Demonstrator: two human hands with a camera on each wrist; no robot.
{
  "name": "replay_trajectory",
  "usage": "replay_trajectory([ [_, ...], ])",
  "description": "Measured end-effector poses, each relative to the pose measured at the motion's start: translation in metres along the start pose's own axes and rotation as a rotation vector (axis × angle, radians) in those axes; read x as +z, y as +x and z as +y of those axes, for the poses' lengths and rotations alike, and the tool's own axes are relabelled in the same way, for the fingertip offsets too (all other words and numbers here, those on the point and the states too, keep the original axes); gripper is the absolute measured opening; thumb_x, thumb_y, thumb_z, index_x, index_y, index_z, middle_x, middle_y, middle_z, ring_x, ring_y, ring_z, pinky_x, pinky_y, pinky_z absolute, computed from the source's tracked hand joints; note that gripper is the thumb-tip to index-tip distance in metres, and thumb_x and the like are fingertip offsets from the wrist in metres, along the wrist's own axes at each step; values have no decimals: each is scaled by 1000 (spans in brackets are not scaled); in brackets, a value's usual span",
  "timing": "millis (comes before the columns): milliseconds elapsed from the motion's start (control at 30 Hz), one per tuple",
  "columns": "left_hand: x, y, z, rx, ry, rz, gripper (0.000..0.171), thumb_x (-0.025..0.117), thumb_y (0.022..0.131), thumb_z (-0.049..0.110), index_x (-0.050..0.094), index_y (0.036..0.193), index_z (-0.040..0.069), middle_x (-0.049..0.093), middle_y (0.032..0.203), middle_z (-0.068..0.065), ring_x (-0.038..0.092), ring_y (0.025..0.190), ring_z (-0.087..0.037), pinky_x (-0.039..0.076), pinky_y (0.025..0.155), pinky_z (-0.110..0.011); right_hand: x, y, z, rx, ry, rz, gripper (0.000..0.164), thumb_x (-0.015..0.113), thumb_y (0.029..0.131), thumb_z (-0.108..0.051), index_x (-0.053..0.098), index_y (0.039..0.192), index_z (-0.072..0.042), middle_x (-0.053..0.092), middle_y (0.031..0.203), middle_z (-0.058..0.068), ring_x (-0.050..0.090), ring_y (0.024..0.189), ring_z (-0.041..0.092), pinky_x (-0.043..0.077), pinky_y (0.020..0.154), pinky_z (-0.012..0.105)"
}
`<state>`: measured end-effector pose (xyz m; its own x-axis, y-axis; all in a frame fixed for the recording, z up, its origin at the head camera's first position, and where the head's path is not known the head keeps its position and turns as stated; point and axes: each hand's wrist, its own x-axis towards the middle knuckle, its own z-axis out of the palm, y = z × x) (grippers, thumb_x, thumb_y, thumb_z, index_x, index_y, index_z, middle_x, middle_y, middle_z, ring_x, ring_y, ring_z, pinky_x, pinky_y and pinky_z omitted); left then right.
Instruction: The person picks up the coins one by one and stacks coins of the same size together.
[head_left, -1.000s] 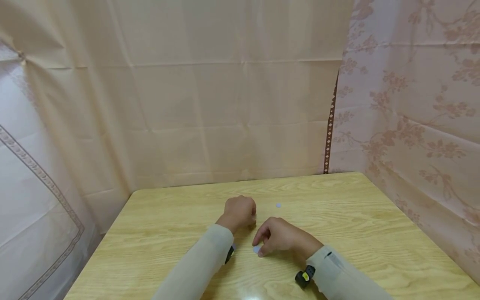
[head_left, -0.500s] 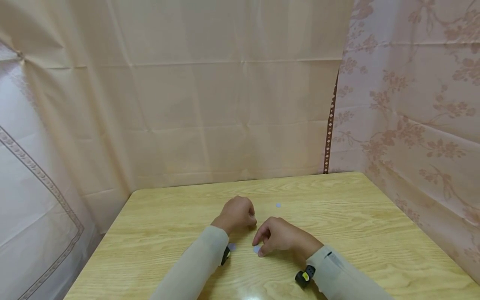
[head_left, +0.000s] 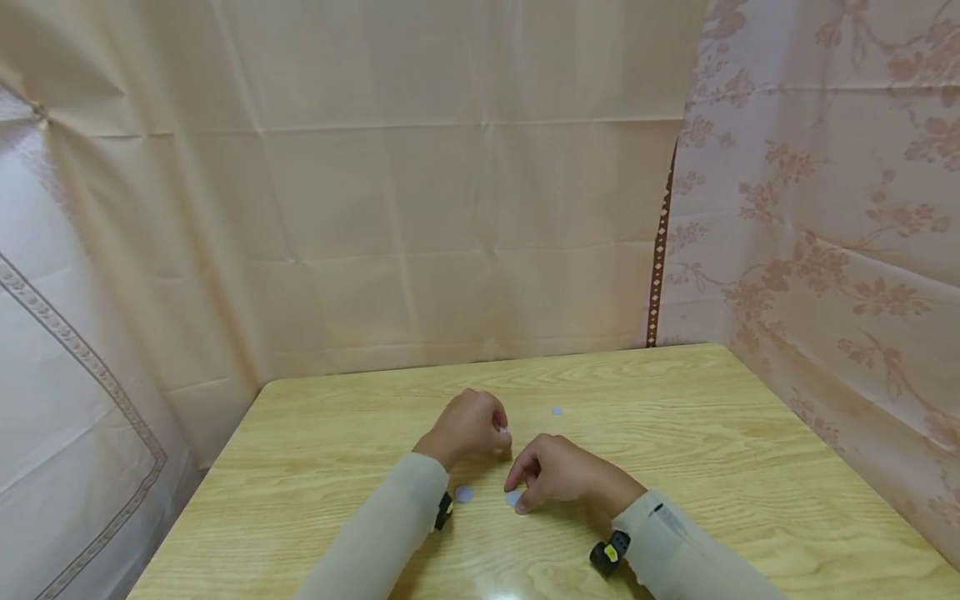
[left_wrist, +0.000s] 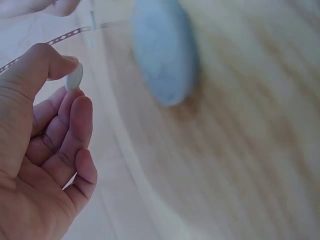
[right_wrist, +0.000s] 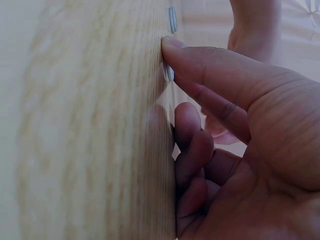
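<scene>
My left hand (head_left: 468,425) pinches a small flat white disc (left_wrist: 74,77) between thumb and fingertip, above the table. The other left fingers are curled loosely under it, as the left wrist view shows. Just in front and to the right, my right hand (head_left: 564,475) rests low on the table, with thumb and forefinger around a second white disc (head_left: 513,498) lying flat. In the right wrist view that disc (right_wrist: 168,72) shows edge-on between the two digits. Another pale disc (head_left: 463,494) lies beside my left wrist; it looms large and blurred in the left wrist view.
A smaller-looking white disc (head_left: 557,411) lies farther back on the wood-grain table (head_left: 675,433). Cream curtains (head_left: 450,208) hang behind the table, and a flowered curtain (head_left: 840,250) hangs along its right side.
My left hand and forearm have shifted slightly left, uncovering the disc beside the wrist. The hand has turned a little, so the pinched disc shows. My right hand stays still.
</scene>
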<state>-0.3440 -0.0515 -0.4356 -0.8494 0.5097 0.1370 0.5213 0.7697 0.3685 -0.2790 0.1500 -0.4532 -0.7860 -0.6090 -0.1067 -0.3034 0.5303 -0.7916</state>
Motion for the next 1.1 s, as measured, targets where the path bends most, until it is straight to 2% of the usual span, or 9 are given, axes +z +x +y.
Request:
replay_trajectory([
  [200,-10,-10,-2,8,-116,36,6,80,79,17,74,79,18,68,74,11,60,67,-6,53,66,-24,1,1,-1,-19,18,-14,16,90,79,-12,82,92,-18,66,67,2,50,59,9,39,54,23],
  [433,-16,-21,-3,61,-222,51,7,80,80,17,74,78,17,67,69,12,60,63,-4,53,61,-22,2,2,0,-15,4,-7,16,91,79,-13,82,90,-21,65,67,2,50,58,9,39,54,23],
  [633,-24,-29,9,96,-255,108,6,80,83,22,74,85,20,64,74,11,58,67,-6,51,62,-23,3,1,2,-13,13,2,16,90,79,-14,82,91,-21,66,67,2,50,58,9,39,53,23],
  [733,-26,-37,14,100,-265,154,7,81,84,26,75,85,22,59,75,8,52,70,-8,46,62,-23,2,0,3,-10,10,1,16,90,79,-15,82,92,-21,66,67,1,50,58,9,39,54,23],
  [933,-25,-56,19,68,-221,266,10,85,82,32,77,85,26,49,73,2,40,67,-10,34,59,-24,3,1,4,-9,-12,4,19,91,79,-16,83,94,-23,67,67,-1,51,59,7,40,54,21],
  [1100,-24,-68,21,28,-221,297,10,84,81,35,77,86,29,52,75,11,43,69,-9,38,62,-25,3,2,4,-7,-28,5,18,91,79,-16,82,93,-24,67,67,-1,51,58,7,40,54,22],
])
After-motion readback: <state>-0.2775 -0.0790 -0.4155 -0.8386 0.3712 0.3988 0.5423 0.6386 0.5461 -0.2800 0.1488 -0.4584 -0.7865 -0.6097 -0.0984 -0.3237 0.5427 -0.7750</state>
